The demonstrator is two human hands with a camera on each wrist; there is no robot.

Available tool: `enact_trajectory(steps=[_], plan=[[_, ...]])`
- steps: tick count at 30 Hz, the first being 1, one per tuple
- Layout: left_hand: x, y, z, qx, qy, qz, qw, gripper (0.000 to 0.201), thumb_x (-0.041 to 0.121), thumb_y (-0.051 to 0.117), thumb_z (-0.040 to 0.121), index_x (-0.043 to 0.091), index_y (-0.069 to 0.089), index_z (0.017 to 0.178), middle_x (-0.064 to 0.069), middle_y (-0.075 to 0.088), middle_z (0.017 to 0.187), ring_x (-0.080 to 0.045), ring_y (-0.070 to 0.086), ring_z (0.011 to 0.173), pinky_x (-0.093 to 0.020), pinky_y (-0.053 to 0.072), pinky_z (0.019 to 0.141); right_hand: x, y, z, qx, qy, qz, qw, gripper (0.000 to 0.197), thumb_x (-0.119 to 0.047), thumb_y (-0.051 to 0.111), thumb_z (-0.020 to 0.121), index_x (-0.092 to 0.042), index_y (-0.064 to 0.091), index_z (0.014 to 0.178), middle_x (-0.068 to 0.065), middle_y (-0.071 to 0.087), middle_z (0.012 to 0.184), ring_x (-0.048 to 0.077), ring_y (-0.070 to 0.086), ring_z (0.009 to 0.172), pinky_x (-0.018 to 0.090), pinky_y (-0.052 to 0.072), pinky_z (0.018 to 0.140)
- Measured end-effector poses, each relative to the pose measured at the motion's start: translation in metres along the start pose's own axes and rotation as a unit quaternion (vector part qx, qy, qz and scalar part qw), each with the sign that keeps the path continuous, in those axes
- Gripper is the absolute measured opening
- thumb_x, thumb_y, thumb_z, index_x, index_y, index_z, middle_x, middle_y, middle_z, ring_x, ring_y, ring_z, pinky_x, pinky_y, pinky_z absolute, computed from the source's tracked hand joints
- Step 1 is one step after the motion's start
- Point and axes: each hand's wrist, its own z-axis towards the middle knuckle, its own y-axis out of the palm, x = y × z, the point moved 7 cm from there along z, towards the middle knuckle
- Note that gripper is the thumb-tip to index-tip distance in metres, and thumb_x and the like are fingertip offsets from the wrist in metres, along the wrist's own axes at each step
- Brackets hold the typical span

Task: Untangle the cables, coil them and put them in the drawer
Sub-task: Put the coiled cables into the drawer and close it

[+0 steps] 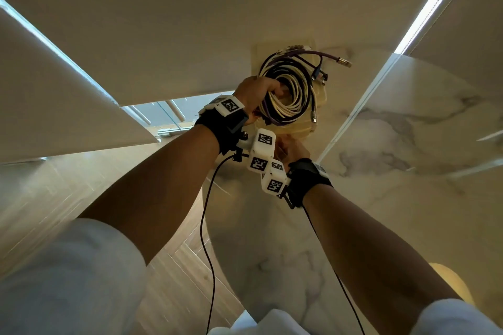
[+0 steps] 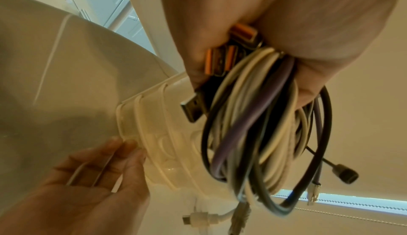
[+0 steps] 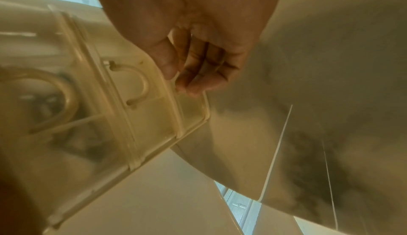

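Observation:
A coil of cables (image 1: 290,92), cream, purple and black strands with loose plugs, hangs over a translucent cream plastic drawer (image 1: 302,130) on the table. My left hand (image 1: 254,92) grips the coil at its left side. The left wrist view shows the coil (image 2: 253,134) bunched in my left hand (image 2: 297,38), with orange and black USB plugs (image 2: 220,59) sticking out of the fist. My right hand (image 1: 292,148) is at the drawer's near edge. In the right wrist view my right hand (image 3: 198,68) pinches the drawer's rim (image 3: 193,110) between thumb and fingers.
The drawer stands on a white marble table (image 1: 394,166) with a rounded edge; wood flooring (image 1: 177,266) lies below on the left. A white plug (image 2: 198,219) shows beneath the coil. Wrist camera leads (image 1: 204,226) trail from both forearms.

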Motion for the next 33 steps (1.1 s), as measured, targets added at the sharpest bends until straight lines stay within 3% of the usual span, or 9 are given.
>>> enact_trajectory(steps=[5,7,12,16,23,25,27,29,33], plan=[[0.001,0.000,-0.001,0.009,0.004,-0.007,1.000,0.032,0.013,0.066,0.057,0.000,0.069,0.086,-0.016,0.067,0.084,-0.031,0.065,0.075,-0.037,0.048,0.069,0.007,0.000,0.002,-0.021,-0.009,-0.014,1.000,0.026,-0.023,0.068,0.083,-0.008,0.061,0.103,0.008,0.063,0.088,0.019,0.058,0.067,0.026,0.047,0.055],[0.002,0.001,-0.002,0.011,0.004,-0.003,1.000,0.030,0.013,0.066,0.059,0.001,0.069,0.086,-0.017,0.067,0.086,-0.031,0.064,0.075,-0.036,0.048,0.067,0.000,0.001,-0.002,-0.023,-0.010,0.002,1.000,0.010,-0.019,0.060,0.091,-0.010,0.057,0.093,0.004,0.060,0.079,0.017,0.055,0.065,0.027,0.045,0.054],[0.003,0.000,-0.005,0.017,0.003,0.007,1.000,0.010,0.010,0.064,0.068,0.004,0.065,0.077,-0.015,0.063,0.083,-0.027,0.062,0.071,-0.032,0.046,0.063,-0.002,-0.012,-0.003,-0.006,-0.029,-0.073,0.997,0.012,-0.018,0.059,0.090,-0.007,0.063,0.092,0.010,0.066,0.085,0.024,0.062,0.074,0.037,0.053,0.073],[0.003,0.002,-0.004,0.019,0.010,0.008,1.000,0.027,0.014,0.065,0.059,0.003,0.067,0.084,-0.017,0.064,0.085,-0.030,0.063,0.075,-0.036,0.046,0.067,0.005,-0.040,-0.010,0.004,-0.025,-0.136,0.990,0.009,-0.013,0.060,0.089,-0.006,0.063,0.083,0.009,0.064,0.071,0.021,0.059,0.061,0.030,0.048,0.057],[0.003,0.002,-0.005,0.031,0.030,0.007,0.999,0.045,0.017,0.065,0.053,-0.005,0.071,0.092,-0.022,0.071,0.099,-0.039,0.068,0.091,-0.048,0.053,0.079,0.015,-0.086,-0.029,-0.014,-0.017,-0.292,0.956,0.013,-0.012,0.064,0.087,-0.007,0.061,0.075,0.010,0.059,0.069,0.019,0.053,0.054,0.025,0.041,0.051],[0.005,0.003,-0.008,0.037,0.038,0.009,0.999,0.043,0.017,0.064,0.051,-0.004,0.071,0.089,-0.023,0.071,0.096,-0.038,0.067,0.085,-0.042,0.048,0.070,0.001,-0.093,-0.031,0.014,-0.036,-0.292,0.956,0.016,-0.017,0.069,0.080,-0.003,0.063,0.087,0.013,0.059,0.080,0.022,0.054,0.064,0.028,0.045,0.057],[0.008,0.004,-0.011,0.036,0.045,0.023,0.998,0.036,0.019,0.063,0.050,0.000,0.071,0.081,-0.020,0.070,0.088,-0.033,0.065,0.078,-0.037,0.045,0.065,-0.019,-0.097,-0.028,0.076,-0.080,-0.280,0.954,0.063,-0.031,0.075,0.068,-0.003,0.055,0.121,0.017,0.057,0.108,0.028,0.059,0.085,0.033,0.051,0.069],[0.008,0.005,-0.012,0.034,0.044,0.037,0.998,0.029,0.020,0.063,0.049,0.005,0.069,0.074,-0.014,0.066,0.078,-0.029,0.063,0.072,-0.035,0.044,0.062,-0.044,-0.093,-0.034,0.141,-0.144,-0.317,0.927,0.082,-0.038,0.073,0.072,-0.015,0.036,0.142,0.015,0.040,0.138,0.034,0.052,0.116,0.038,0.048,0.090],[0.009,0.003,-0.014,0.038,0.049,0.053,0.997,0.016,0.017,0.065,0.058,0.007,0.067,0.070,-0.010,0.065,0.072,-0.028,0.061,0.069,-0.034,0.043,0.062,-0.072,-0.066,-0.037,0.130,-0.201,-0.456,0.857,0.041,-0.033,0.063,0.085,-0.020,0.056,0.123,0.010,0.058,0.127,0.029,0.058,0.111,0.028,0.043,0.081]])
